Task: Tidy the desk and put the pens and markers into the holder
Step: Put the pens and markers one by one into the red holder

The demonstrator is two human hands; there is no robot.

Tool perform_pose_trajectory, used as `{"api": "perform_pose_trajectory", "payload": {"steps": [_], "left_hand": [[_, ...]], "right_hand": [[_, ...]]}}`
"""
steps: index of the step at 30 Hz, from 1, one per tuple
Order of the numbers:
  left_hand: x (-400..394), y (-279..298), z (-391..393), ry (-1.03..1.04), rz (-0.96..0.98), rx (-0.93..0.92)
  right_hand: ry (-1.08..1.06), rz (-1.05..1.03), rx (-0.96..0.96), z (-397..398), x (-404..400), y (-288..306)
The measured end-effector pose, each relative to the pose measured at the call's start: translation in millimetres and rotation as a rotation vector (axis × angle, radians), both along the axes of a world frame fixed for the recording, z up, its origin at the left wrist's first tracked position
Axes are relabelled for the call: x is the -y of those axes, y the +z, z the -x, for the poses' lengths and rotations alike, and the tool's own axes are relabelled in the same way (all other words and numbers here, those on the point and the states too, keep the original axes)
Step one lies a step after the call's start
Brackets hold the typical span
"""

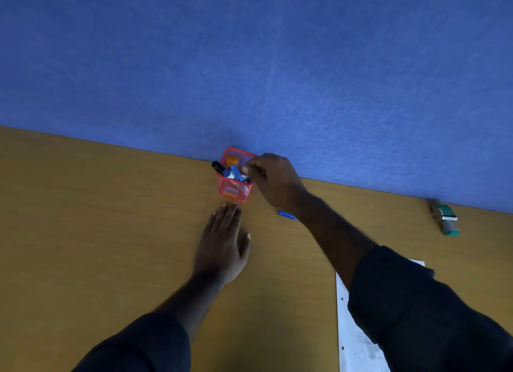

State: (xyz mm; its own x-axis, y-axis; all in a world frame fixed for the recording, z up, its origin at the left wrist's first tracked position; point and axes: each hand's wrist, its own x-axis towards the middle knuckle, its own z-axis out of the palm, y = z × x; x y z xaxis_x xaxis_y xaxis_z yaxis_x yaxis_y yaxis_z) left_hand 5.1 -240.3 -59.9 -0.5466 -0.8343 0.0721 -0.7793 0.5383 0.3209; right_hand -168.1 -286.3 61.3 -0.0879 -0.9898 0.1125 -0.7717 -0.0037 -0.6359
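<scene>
A red mesh holder [234,189] stands on the wooden desk against the blue partition. Several pens and markers stick out of it: a black marker [218,167], blue ones [235,172] and an orange cap [232,159]. My right hand [273,181] hovers at the holder's right rim, fingertips pinched over the pens; whether it grips one I cannot tell. My left hand [223,242] lies flat on the desk just in front of the holder, fingers together, holding nothing. A small blue pen or cap [286,214] lies on the desk beside my right wrist.
A green and grey stamp-like object [445,218] lies at the far right near the partition. A punched white paper sheet [354,330] lies at the lower right, partly under my right sleeve. The blue partition [249,66] closes off the desk's far edge.
</scene>
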Motion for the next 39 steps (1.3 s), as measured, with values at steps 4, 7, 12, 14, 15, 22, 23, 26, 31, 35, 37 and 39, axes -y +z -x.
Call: {"api": "perform_pose_trajectory", "payload": {"steps": [4, 7, 12, 14, 15, 22, 23, 26, 31, 35, 37, 39], "left_hand": [[1, -2, -1, -0.006, 0.001, 0.015], [1, -2, 0, -0.005, 0.006, 0.011], [1, -3, -1, -0.005, 0.002, 0.019], [1, -2, -1, -0.003, -0.002, 0.015], [1, -2, -1, -0.003, 0.0, 0.019], [0, 1, -1, -0.002, -0.011, 0.038], [0, 1, -1, -0.003, -0.014, 0.036], [0, 1, -2, -0.005, -0.024, 0.034], [1, 1, -1, -0.009, -0.027, 0.043], [1, 1, -1, -0.002, -0.025, 0.03], [1, 0, -1, -0.003, -0.023, 0.029], [1, 0, 0, -0.003, -0.018, 0.025]], "right_hand": [[-0.091, 0.033, 0.099, 3, -8, -6], [-0.226, 0.036, 0.103, 20, -21, -16], [-0.294, -0.162, 0.01, 56, -51, -42], [-0.24, -0.252, -0.086, 61, -61, -49], [-0.21, -0.286, -0.141, 62, -65, -53], [-0.106, -0.34, -0.314, 52, -74, -72], [-0.103, -0.338, -0.317, 51, -74, -74], [-0.118, -0.326, -0.288, 51, -73, -74], [-0.197, -0.157, -0.157, 46, -63, -51], [-0.153, 0.075, 0.047, 37, -46, -11], [-0.16, 0.227, 0.145, 31, -38, 11], [-0.166, 0.371, 0.225, 25, -30, 31]]}}
